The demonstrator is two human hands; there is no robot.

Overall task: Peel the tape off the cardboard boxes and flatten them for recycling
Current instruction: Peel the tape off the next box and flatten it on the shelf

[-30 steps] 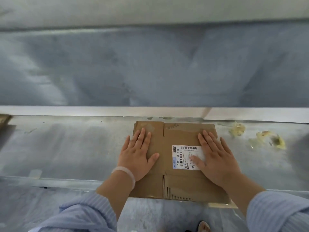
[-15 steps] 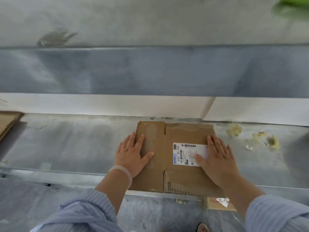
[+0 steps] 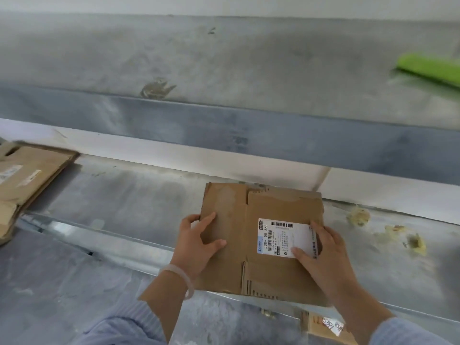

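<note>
A flattened brown cardboard box [image 3: 251, 270] with a white shipping label [image 3: 281, 235] lies on the metal table [image 3: 129, 202], its near edge overhanging the table's front. My left hand [image 3: 199, 240] grips the box's left edge, thumb on top and fingers curled around the side. My right hand [image 3: 323, 252] holds the right edge, its thumb lying across the label and its fingers wrapped round the side. Both sleeves are light blue.
A pile of flattened cardboard boxes [image 3: 25, 180] lies at the table's far left. Crumpled pieces of peeled tape [image 3: 410, 240] sit on the table to the right. Another cardboard box [image 3: 326, 327] is below the table's front edge. A green object [image 3: 430, 68] rests on the upper ledge.
Both hands went from lying flat on top of the box to gripping its left and right edges. The view has turned left, bringing the cardboard pile into sight.
</note>
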